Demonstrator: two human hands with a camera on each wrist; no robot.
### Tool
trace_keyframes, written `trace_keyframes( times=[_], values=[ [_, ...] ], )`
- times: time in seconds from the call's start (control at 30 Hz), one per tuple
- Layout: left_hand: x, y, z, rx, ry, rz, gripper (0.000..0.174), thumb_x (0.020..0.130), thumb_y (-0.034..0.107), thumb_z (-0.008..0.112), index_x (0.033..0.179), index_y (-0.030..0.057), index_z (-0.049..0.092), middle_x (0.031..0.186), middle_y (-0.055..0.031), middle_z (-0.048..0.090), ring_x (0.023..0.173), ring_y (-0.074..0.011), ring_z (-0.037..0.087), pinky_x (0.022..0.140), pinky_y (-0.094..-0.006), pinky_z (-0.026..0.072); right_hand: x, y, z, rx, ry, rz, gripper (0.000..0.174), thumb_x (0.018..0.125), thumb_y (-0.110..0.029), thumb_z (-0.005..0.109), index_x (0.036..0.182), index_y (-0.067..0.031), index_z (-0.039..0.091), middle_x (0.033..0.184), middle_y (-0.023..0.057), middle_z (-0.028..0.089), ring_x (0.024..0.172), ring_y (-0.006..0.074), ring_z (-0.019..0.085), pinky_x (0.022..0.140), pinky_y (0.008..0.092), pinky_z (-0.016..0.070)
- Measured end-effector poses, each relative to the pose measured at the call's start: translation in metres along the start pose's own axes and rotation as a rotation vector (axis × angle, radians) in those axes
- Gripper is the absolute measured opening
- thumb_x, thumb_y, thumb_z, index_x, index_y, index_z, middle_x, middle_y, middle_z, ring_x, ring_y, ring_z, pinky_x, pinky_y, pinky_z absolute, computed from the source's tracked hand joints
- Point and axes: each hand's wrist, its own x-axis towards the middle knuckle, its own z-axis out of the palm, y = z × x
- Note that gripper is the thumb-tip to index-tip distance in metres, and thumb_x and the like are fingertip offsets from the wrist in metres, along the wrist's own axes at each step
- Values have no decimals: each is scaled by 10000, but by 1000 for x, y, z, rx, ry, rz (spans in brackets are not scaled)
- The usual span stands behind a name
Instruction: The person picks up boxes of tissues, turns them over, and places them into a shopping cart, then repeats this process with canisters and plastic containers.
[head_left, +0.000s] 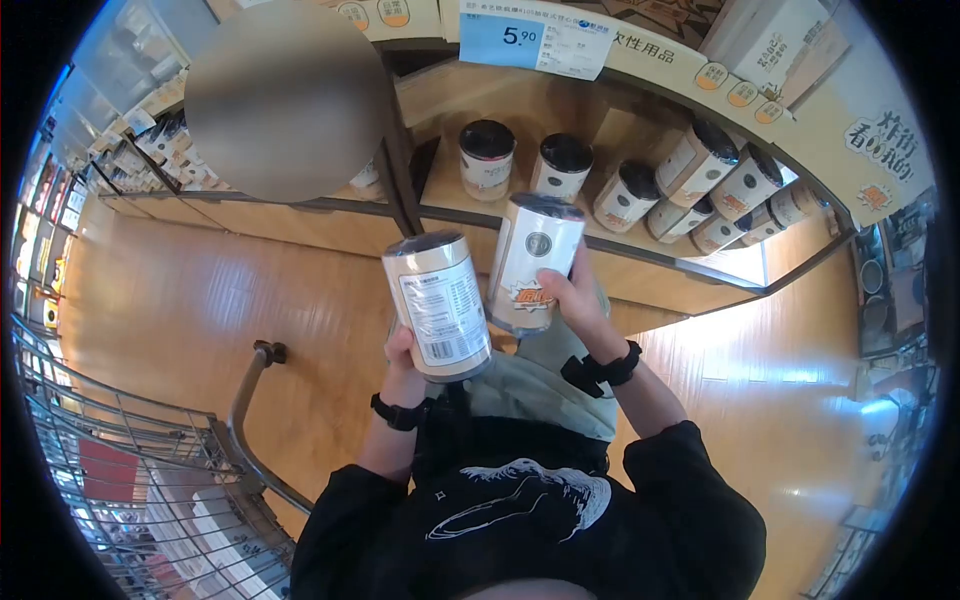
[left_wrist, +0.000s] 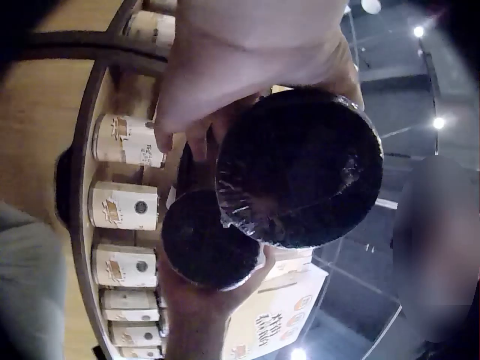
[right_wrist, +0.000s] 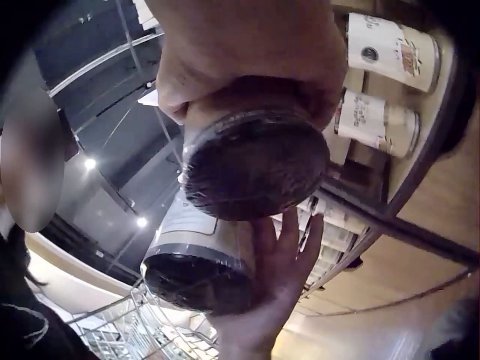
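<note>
My left hand (head_left: 400,352) grips a white and beige canister (head_left: 440,305) from the side, its barcode and small-print label facing me. Beside it, my right hand (head_left: 575,300) holds a second canister (head_left: 535,262) with a round dark emblem and an orange burst logo, thumb across the front. Both canisters have dark ends and stand nearly upright, side by side in front of my body. In the left wrist view, the wrapped dark end (left_wrist: 300,169) of the left canister fills the middle. Extended fingers (right_wrist: 289,240) of the left hand show behind its canister in the right wrist view.
A shelf ahead bears several similar canisters (head_left: 487,160), some lying stacked at the right. Its front edge carries a price tag (head_left: 535,42). A wire shopping cart (head_left: 180,480) stands at my left. Wooden floor (head_left: 190,290) lies between cart and shelf.
</note>
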Motion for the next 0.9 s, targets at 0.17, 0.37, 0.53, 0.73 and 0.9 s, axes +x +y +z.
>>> trace_keyframes(
  times=[0.17,0.37,0.53,0.73,0.9],
  values=[
    [4,2,33,-254,202,-120,1085,684,760,535,1470,100,183,1507,-178,198,1366,-320,261,1079,-466,307,-17,14,6,225,-133,144,626,840,-347,598,1298,17,376,1197,116,543,1075,187,555,935,321,442],
    [4,12,72,-376,344,-145,1027,709,758,505,1459,112,233,1470,-166,289,1324,-352,323,1043,-489,339,-17,20,7,346,-202,259,614,913,-393,517,1324,36,361,1213,132,549,1080,188,564,921,309,456],
    [-10,-9,29,-598,-171,26,1003,731,765,494,1463,136,222,1463,-148,308,1323,-327,332,1067,-466,332,-13,6,24,-55,-156,256,617,946,-372,486,1363,41,296,1256,142,492,1124,191,496,955,310,405],
    [-1,16,70,-490,-32,49,881,816,671,488,1453,114,246,1430,-175,357,1294,-312,386,1039,-441,380,-3,-8,22,-786,-359,114,623,956,-370,438,1379,53,264,1331,230,413,1261,290,385,1047,383,305],
    [-4,21,58,-214,195,193,983,754,718,528,1423,45,273,1396,-227,377,1268,-305,417,934,-394,488,-6,-16,39,-473,-445,-11,768,947,-336,423,1439,65,-9,1401,301,295,1326,363,292,1096,392,222]
  ],
)
